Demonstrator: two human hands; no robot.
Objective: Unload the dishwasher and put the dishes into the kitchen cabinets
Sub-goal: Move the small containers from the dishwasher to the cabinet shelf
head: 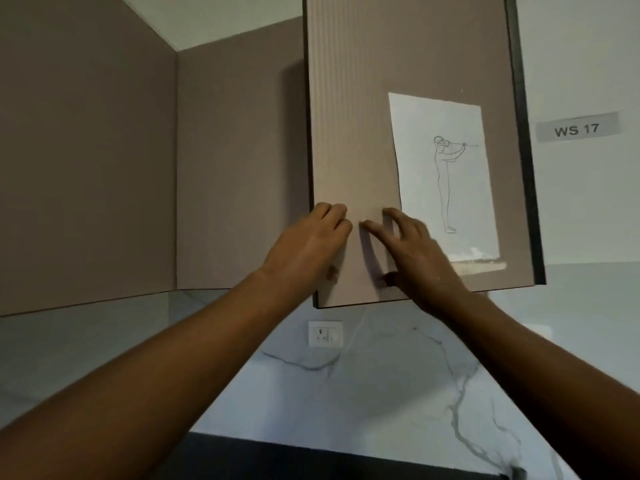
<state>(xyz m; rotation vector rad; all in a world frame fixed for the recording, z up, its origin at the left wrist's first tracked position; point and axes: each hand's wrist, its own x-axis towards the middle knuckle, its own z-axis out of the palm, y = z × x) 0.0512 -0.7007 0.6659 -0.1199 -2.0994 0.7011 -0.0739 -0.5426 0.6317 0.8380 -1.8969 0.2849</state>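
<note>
Taupe cabinet door (398, 133) is under both your hands: left hand (308, 247) has fingers curled round its left edge, right hand (415, 258) lies flat, fingers spread. No dishes or dishwasher are in view, so progress cannot be judged.

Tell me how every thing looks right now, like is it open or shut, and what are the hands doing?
cabinet door: shut or nearly shut; no inside shows.
left hand: fingers curled at the door's left edge.
right hand: fingers spread, flat against the door.
paper drawing: stuck on the door, upright.
wall socket: nothing plugged in.
WS 17 label: stuck on the wall.
</note>
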